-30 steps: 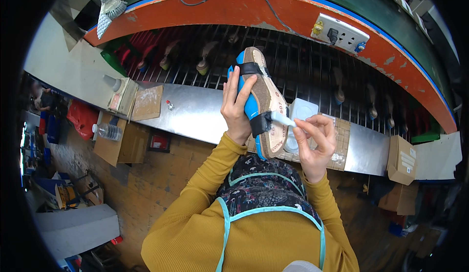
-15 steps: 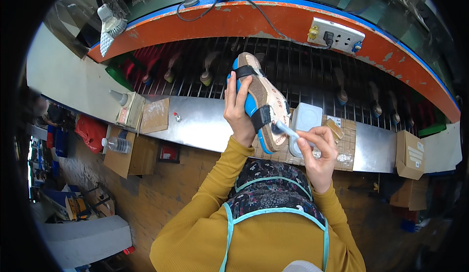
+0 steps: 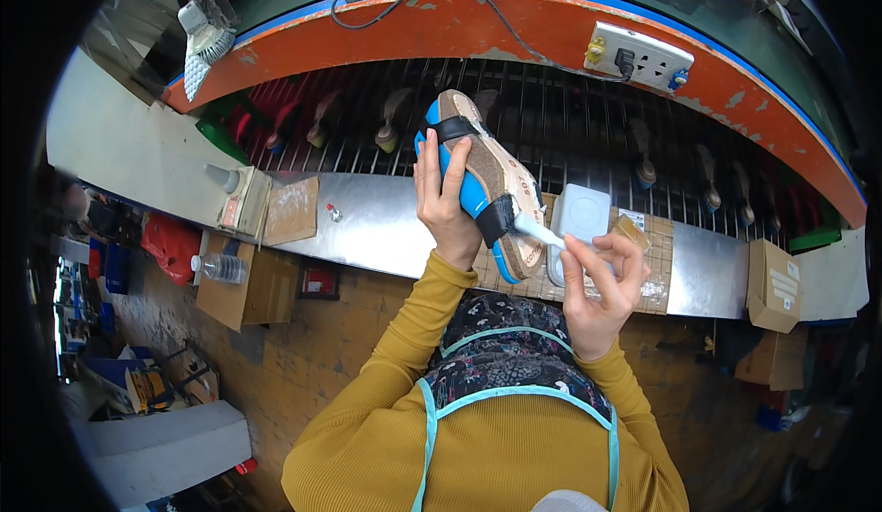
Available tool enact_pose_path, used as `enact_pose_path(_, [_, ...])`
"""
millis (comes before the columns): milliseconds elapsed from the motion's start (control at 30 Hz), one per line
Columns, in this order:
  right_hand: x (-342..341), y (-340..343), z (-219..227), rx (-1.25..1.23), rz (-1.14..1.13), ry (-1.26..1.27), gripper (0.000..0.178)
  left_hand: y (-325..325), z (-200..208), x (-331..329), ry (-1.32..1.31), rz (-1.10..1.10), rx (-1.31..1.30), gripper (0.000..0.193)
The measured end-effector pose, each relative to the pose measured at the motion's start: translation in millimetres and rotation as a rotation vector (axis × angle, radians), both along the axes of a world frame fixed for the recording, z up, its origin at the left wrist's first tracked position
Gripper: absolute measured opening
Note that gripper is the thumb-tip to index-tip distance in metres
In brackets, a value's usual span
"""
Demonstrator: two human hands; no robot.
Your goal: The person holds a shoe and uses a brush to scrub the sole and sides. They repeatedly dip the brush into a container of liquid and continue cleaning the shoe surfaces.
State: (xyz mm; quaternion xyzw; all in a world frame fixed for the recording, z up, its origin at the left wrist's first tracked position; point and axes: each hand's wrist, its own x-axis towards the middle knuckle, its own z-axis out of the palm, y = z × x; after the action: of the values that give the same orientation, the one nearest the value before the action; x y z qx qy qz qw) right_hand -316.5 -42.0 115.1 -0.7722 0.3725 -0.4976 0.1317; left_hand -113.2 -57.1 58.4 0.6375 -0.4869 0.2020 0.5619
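Observation:
My left hand (image 3: 448, 201) is wrapped round a sandal (image 3: 484, 164) on a blue shoe last (image 3: 472, 196), its underside turned up toward me. Black straps (image 3: 496, 220) wrap over the cork-brown edge onto the pale bottom. Pinched between thumb and fingers, a small pale brush (image 3: 544, 234) is in my right hand (image 3: 604, 293). The brush tip meets the pale bottom beside the lower strap. Just behind it, a white lidded container (image 3: 583, 210) stands on a cardboard sheet (image 3: 654, 278).
A rack of metal bars (image 3: 588, 117) carries several shoe lasts (image 3: 645, 172) under an orange beam (image 3: 496, 25) with a power strip (image 3: 640, 57). A metal ledge (image 3: 367, 218) runs below. Cardboard boxes (image 3: 774, 284) flank it; a lamp (image 3: 204, 45) hangs at left.
The brush tip has shifted slightly up along the sandal's bottom, and my right hand has moved a little to the right. The sandal stays in my left hand.

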Motion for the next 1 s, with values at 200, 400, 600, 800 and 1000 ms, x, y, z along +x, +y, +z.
enact_pose_path(200, [6.4, -0.1, -9.8, 0.085, 0.057, -0.154, 0.028, 2.3, -2.4, 2.6, 0.049, -0.013, -0.019, 0.049])
enact_pose_path(400, [6.6, 12.2, -15.0, -0.031, 0.231, -0.113, 0.030, 6.3, 4.4, 0.9, 0.125, -0.030, -0.013, 0.045])
enact_pose_path(600, [3.9, 7.5, -23.1, -0.231, 0.064, -0.015, 0.036, 9.4, 2.5, 3.9, 0.174, -0.094, 0.001, 0.049])
enact_pose_path(800, [14.6, 1.0, -17.5, -0.211, 0.112, -0.126, 0.037, 8.9, -2.8, 2.4, 0.197, -0.175, 0.023, 0.051])
enact_pose_path(1000, [6.9, -6.6, 0.1, -0.224, 0.249, 0.027, 0.037, 6.4, -15.3, 6.2, 0.380, -0.374, -0.007, 0.050])
